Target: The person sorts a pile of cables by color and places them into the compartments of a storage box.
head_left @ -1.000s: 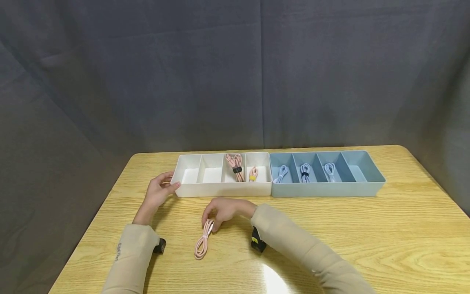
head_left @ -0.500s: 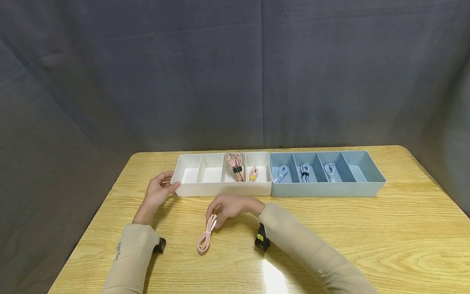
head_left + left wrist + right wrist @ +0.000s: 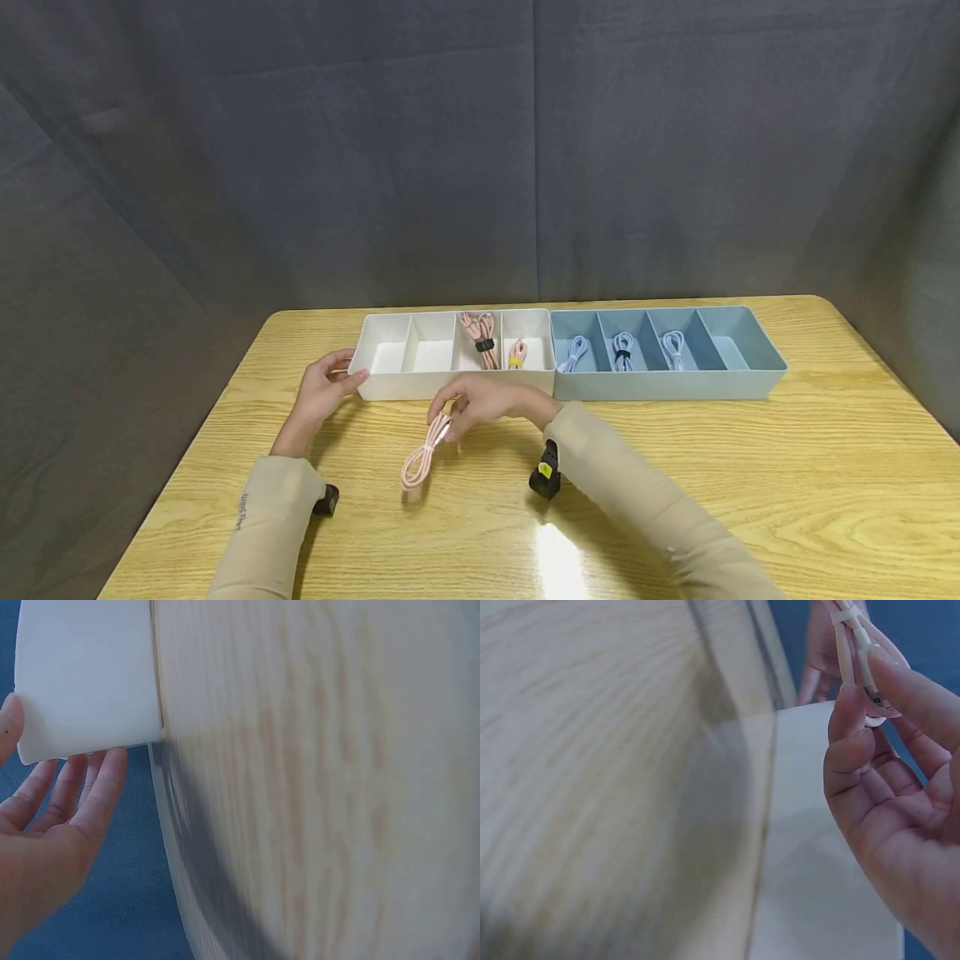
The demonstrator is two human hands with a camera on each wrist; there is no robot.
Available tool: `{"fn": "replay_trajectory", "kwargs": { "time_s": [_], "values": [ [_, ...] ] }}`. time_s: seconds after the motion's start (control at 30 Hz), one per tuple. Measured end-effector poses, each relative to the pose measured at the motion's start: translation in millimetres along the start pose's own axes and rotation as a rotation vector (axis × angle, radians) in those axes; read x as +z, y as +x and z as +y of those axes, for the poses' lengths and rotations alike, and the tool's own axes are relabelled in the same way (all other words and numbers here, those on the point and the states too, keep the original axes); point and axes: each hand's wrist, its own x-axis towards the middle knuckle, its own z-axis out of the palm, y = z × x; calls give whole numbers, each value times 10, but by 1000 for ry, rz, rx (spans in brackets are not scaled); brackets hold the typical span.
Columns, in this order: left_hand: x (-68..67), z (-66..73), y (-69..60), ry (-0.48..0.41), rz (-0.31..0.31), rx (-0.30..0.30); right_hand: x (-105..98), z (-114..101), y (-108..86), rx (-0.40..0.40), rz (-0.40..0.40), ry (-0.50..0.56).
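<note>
A coiled pink charging cable (image 3: pixel 422 460) with a white connector hangs tilted above the table, pinched by my right hand (image 3: pixel 483 400). The right wrist view shows thumb and forefinger on the cable (image 3: pixel 844 656) near its connector, with a pale tie round the coil. My left hand (image 3: pixel 318 396) holds the left end of a white divided box (image 3: pixel 457 386), thumb at the front corner and fingers against the end wall. The left wrist view shows these fingers on the box wall (image 3: pixel 90 682). Inside the white box lie two pink cables, one with a black strap (image 3: pixel 486 345), one with a yellow strap (image 3: pixel 517 363).
A blue divided box (image 3: pixel 667 386) stands against the white box's right end. Three light-blue coiled cables lie in its separate compartments, among them one with a black tie (image 3: pixel 622 356). Both boxes sit near the back of the wooden table (image 3: pixel 840 467), before a grey curtain (image 3: pixel 480 167).
My right hand has risen with the pink cable and moved a little right and toward the white box. The left hand has stayed at the box's end.
</note>
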Motion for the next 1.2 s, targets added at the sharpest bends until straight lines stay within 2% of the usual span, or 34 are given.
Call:
{"fn": "replay_trajectory", "kwargs": {
  "time_s": [0.1,0.3,0.63,0.87,1.07,1.2],
  "values": [
    [-1,3,-4,-3,-1,1,-63,-55,-21,-18,14,25],
    [-4,-1,-7,-1,1,-4,-190,-133,-50,-15,77,5],
    [-5,1,-4,4,6,-13,-424,-192,-96,-14,277,36],
    [-5,-13,2,3,13,-13,-596,-193,-96,10,377,40],
    [-8,-16,4,5,7,-12,-684,-186,-38,-2,419,44],
    [-1,-58,8,-8,10,18,-690,-160,28,30,441,49]
  ]
}}
